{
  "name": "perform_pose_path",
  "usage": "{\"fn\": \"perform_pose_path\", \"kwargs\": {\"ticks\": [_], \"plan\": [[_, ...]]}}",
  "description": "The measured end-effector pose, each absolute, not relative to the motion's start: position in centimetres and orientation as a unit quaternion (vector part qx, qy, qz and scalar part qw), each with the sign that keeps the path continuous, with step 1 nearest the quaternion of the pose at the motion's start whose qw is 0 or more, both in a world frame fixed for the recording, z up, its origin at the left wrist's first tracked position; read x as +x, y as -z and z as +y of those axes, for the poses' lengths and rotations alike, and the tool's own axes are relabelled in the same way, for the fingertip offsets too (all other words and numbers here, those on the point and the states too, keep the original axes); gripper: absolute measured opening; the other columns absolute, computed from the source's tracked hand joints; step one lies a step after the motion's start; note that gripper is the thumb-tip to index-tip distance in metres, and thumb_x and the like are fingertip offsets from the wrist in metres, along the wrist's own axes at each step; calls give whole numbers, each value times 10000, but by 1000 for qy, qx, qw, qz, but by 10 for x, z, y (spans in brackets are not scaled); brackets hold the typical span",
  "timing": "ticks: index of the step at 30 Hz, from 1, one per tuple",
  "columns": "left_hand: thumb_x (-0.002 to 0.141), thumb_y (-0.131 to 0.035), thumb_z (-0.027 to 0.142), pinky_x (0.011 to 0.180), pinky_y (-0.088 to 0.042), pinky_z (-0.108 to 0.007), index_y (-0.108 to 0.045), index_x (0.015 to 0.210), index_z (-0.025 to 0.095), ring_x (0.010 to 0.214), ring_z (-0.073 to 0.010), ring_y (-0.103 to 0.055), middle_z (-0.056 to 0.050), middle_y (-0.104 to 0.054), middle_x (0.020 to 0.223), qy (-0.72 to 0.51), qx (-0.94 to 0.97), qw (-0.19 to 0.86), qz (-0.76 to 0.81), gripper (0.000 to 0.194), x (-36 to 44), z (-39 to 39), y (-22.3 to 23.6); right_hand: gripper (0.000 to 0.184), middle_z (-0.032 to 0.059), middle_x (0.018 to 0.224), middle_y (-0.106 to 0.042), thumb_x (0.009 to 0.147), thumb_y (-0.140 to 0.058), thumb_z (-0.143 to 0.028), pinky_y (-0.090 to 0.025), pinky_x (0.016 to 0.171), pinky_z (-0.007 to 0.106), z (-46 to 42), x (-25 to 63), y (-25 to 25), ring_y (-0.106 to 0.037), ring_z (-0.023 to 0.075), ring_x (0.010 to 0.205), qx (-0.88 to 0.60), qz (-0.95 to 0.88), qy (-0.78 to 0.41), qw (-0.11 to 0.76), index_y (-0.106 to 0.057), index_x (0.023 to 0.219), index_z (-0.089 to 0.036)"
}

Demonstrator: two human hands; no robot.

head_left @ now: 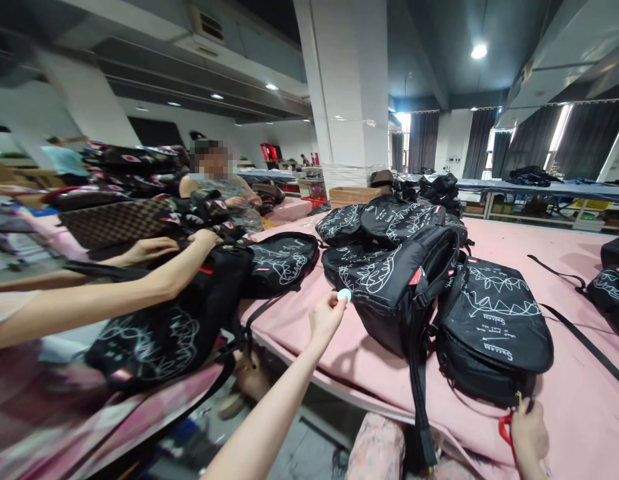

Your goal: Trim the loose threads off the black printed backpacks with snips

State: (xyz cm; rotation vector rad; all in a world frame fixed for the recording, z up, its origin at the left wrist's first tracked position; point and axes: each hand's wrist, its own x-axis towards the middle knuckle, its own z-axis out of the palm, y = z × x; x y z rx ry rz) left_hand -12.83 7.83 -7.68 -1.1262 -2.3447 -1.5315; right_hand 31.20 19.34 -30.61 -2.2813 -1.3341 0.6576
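My left hand [327, 315] reaches forward over the edge of the pink-covered table [579, 413] and pinches a small white round object [344, 295] between its fingertips, just short of a black backpack with white shark-mouth print [399, 280]. My right hand [529, 430] is low at the table's near edge, closed on a red pull tab [504, 427] that hangs at the front of a second black backpack with white print [494, 320]. The two backpacks lean against each other.
More black printed backpacks [389, 220] are piled behind. At the left, a co-worker's two arms [139, 280] hold another black backpack [189, 313]. A seated person [224, 187] is across the table, and a white pillar [349, 93] stands behind. Straps trail over the cloth at the right.
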Motion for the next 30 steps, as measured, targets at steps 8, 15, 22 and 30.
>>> {"fn": "perform_pose_path", "kwargs": {"ticks": [8, 15, 22, 30], "plan": [[729, -521, 403, 604, -433, -280, -578, 718, 205, 639, -200, -663, 15, -638, 598, 538, -355, 36, -764, 207, -118, 82, 84, 535, 212, 947, -662, 908, -177, -489, -442, 603, 384, 188, 309, 295, -633, 364, 821, -815, -478, -240, 225, -505, 1160, -150], [744, -530, 407, 574, -439, -278, -550, 684, 199, 594, -185, -634, 2, -639, 593, 551, -353, 71, -753, 217, -95, 71, 91, 507, 191, 921, -667, 910, -191, -485, -445, 618, 382, 188, 309, 294, -635, 339, 792, -818, -474, -237, 225, -504, 1149, -167], [793, -533, 369, 648, -464, -250, -590, 803, 201, 644, -137, -606, -3, -659, 720, 563, -444, 119, -687, 178, -45, 83, 74, 511, 181, 947, -662, 912, -182, -484, -444, 647, 386, 190, 310, 300, -628, 339, 827, -820, -476, -227, 224, -488, 1170, -167], [843, -494, 328, 630, -447, -268, -582, 831, 198, 648, -147, -565, -25, -617, 717, 536, -501, 175, -656, 157, -33, 86, 79, 521, 203, 946, -661, 904, -187, -495, -441, 608, 384, 191, 311, 301, -631, 360, 812, -820, -471, -238, 222, -497, 1167, -169]]}}
